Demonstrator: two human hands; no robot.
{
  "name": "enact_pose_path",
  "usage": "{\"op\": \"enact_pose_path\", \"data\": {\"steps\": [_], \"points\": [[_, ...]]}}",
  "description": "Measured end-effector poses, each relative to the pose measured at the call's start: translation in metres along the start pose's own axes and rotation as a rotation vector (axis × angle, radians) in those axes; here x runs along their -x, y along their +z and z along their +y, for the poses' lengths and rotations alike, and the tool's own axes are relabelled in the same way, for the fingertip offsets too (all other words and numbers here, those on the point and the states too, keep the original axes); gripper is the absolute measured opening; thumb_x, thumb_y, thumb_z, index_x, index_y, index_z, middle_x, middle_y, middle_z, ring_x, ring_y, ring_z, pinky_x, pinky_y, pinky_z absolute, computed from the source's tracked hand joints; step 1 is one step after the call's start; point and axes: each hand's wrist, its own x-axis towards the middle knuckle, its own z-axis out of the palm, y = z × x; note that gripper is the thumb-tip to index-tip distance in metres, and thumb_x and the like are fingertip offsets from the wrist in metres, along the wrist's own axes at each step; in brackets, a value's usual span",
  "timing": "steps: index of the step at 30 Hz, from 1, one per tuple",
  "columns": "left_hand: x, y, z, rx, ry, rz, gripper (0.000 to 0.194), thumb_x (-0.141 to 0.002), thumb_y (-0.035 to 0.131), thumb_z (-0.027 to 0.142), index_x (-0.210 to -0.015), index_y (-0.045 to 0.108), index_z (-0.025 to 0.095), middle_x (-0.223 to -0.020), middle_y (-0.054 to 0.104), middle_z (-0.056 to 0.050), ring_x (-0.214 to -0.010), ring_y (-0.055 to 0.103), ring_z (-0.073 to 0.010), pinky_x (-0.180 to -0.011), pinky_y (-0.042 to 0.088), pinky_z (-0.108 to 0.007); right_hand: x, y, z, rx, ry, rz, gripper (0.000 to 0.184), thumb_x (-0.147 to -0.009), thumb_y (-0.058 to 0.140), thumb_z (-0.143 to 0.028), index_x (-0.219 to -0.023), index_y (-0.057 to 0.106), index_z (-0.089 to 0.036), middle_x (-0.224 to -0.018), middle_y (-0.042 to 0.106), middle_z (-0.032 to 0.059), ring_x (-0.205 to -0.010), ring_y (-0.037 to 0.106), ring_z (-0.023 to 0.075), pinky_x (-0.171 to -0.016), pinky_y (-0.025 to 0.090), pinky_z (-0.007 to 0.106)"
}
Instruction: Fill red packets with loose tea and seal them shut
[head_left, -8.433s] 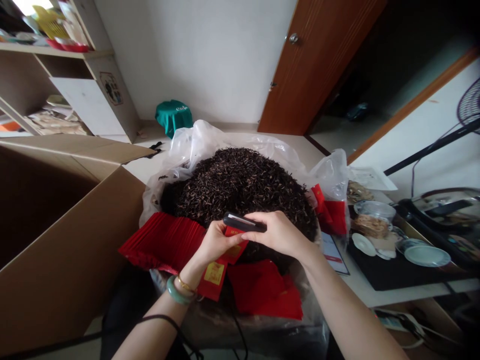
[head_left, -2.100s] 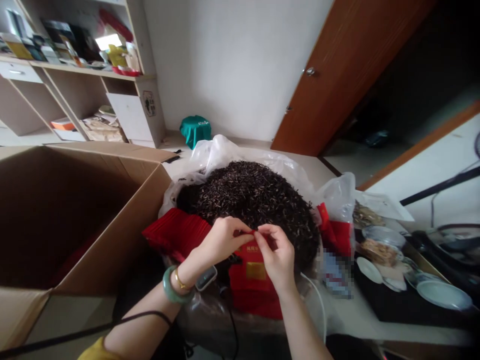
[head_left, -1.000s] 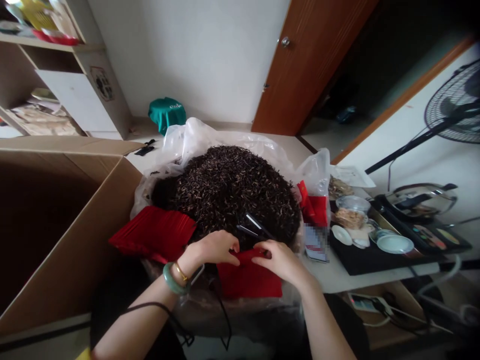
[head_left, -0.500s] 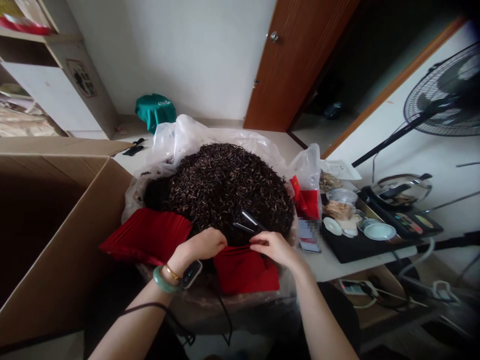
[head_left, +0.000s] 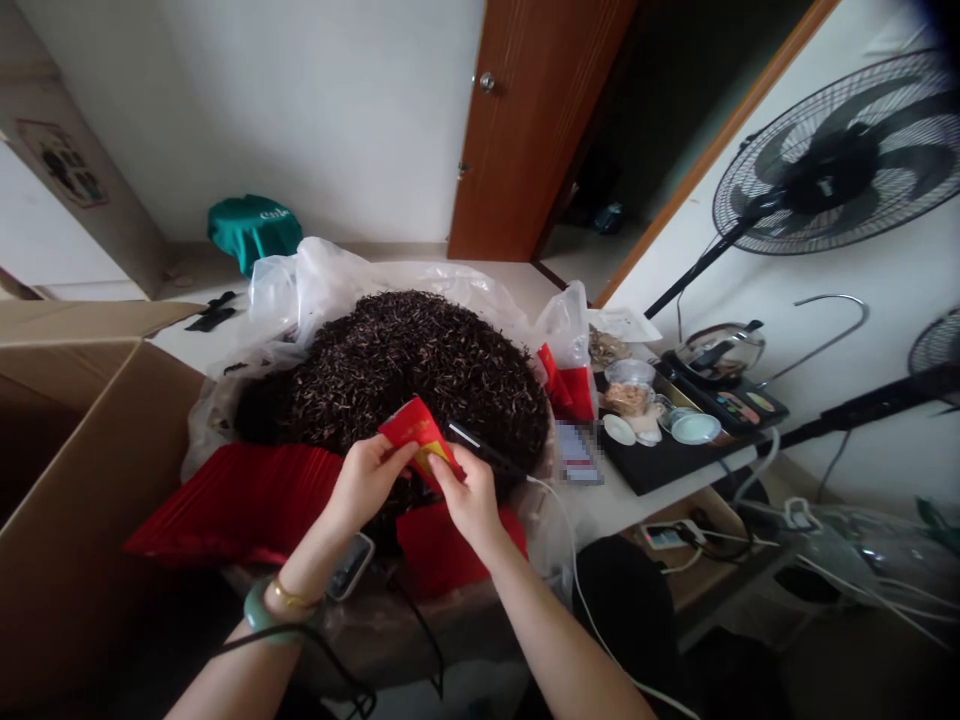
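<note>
Clock centred on the held packet. Cardboard box [head_left: 105,440], open: nine o'clock. Row of red packets [head_left: 236,505], tightly ranked: eight. Left hand [head_left: 367,480], bangle and bracelet at wrist: pinching a packet between thumb and fingers. Red packet [head_left: 405,424], single, yellow label, tilted: at centre, in both hands, above the near edge of the leaf pile [head_left: 420,340], which rises at twelve. Loose red packets [head_left: 435,560], lying flat: between five and six. Right hand [head_left: 474,495]: gripping the same packet's right side. Black device [head_left: 491,457]: three. Standing fan [head_left: 832,170]: two.
</note>
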Motion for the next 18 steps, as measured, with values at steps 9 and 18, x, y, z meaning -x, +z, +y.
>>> {"op": "enact_pose_path", "data": {"steps": [9, 18], "points": [[0.007, -0.001, 0.006, -0.343, 0.102, -0.024, 0.026, -0.082, 0.048, 0.029, -0.065, 0.063, 0.016, -0.062, 0.065, -0.002, -0.057, 0.055, -0.0146, -0.054, 0.039, -0.022, -0.011, -0.008, -0.001, 0.528, -0.587, 0.012, 0.051, -0.091, 0.044, -0.011, -0.139, 0.045, -0.028, -0.131, 0.056, 0.0087, -0.127, 0.043, 0.027, -0.105, 0.04, 0.049], [0.011, 0.002, 0.009, -0.518, 0.09, -0.004, 0.023, -0.082, 0.045, 0.015, -0.074, 0.066, 0.017, -0.071, 0.07, -0.005, -0.066, 0.063, -0.0172, -0.06, 0.043, -0.023, -0.016, -0.01, -0.003, 0.605, -0.661, -0.003, 0.02, -0.089, 0.054, -0.016, -0.072, 0.064, -0.02, -0.072, 0.058, 0.0059, -0.074, 0.052, 0.0197, -0.069, 0.048, 0.034]]}}
